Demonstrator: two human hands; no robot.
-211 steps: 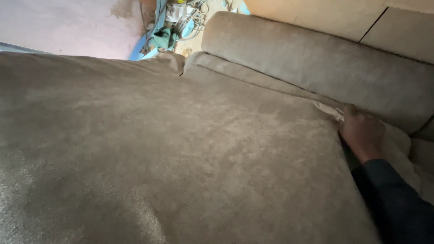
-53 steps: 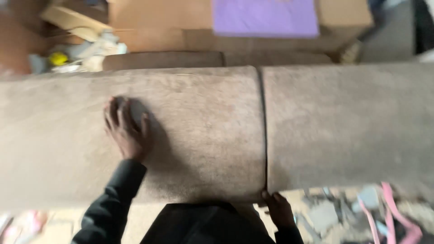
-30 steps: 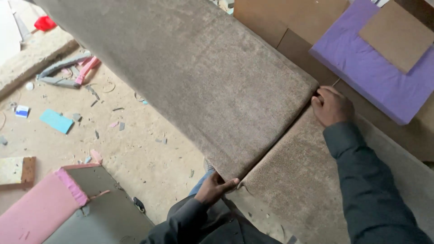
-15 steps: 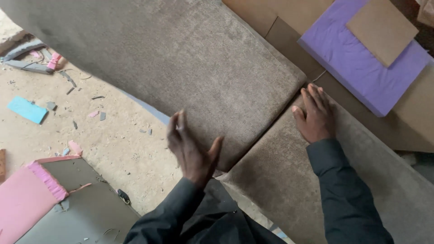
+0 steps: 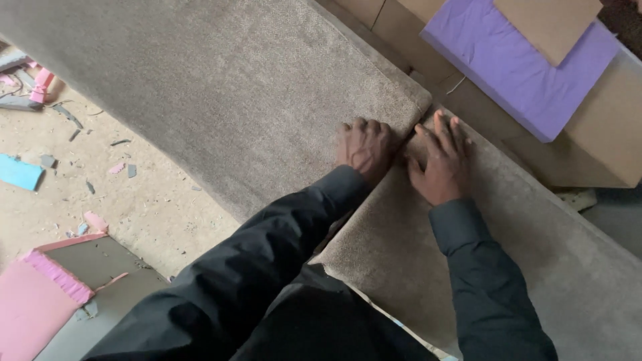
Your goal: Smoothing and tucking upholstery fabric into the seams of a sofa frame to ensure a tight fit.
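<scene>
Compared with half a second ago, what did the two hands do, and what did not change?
The left hand moved up from the near edge of the cushion to the seam. The right hand stayed flat beside the seam, now close to the left one. Neither hand grips anything. The cushions, the purple sheet and the floor scraps look unchanged.

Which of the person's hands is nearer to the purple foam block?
The right hand: it lies flat on the right cushion, closer to the purple foam block. The left hand rests farther away, across the seam.
</scene>
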